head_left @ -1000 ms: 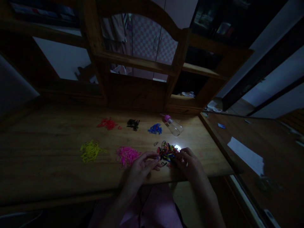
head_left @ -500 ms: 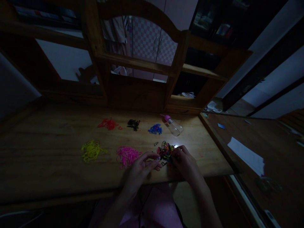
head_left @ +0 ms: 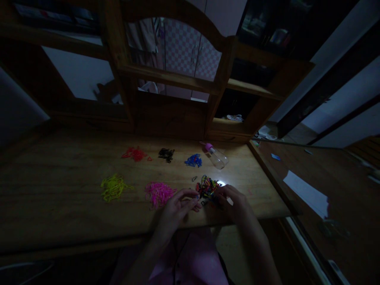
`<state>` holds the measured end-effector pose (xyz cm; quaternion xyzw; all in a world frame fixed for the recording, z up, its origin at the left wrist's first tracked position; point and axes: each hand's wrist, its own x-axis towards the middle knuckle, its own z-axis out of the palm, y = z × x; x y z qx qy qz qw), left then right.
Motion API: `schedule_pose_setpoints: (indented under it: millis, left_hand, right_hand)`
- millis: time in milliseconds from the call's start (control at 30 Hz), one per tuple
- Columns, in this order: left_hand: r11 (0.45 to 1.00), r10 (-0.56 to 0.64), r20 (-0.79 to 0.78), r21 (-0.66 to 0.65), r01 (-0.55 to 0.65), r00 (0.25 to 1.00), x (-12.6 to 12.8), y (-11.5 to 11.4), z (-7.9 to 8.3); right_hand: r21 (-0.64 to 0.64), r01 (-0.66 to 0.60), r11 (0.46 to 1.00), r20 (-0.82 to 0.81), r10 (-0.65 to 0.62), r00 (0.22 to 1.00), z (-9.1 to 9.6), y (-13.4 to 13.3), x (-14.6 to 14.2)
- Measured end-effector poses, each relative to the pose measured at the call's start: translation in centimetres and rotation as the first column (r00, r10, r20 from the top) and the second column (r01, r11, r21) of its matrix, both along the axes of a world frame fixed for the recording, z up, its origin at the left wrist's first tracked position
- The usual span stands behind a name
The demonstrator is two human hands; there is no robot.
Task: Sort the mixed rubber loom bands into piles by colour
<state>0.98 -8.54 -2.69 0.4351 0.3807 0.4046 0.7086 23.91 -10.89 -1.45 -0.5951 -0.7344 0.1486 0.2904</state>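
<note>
At the right edge of the mixed loop pile [head_left: 206,186], the right hand [head_left: 236,201] lies nearer, grip not determinable; just left of the pile, the left hand [head_left: 179,206] has thumb and fingertips close, hold unclear. Pile shows no distinct long axis.

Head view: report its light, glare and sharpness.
Head view: dim overall, the shelf unit mostly dark; head view: a white glare spot on the table, beside the mixed pile and near the right hand; head view: small pieces in that pile too dark and soft to count.
</note>
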Motion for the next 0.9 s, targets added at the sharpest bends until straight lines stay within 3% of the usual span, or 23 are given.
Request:
schedule_pose_setpoints:
  millis: [100, 900]
  left_hand:
    - [1.000, 0.007, -0.012, -0.002, -0.007, 1.000, 0.0, 0.0, 0.2]
    - [0.999, 0.031, -0.054, 0.045, -0.029, 0.998, 0.1, 0.1, 0.0]
  right_hand:
    - [-0.004, -0.064, 0.998, 0.068, 0.064, 0.996, -0.1, 0.1, -0.4]
    - [-0.082, 0.088, 0.993, 0.303, -0.060, 0.951, 0.3, 1.1, -1.9]
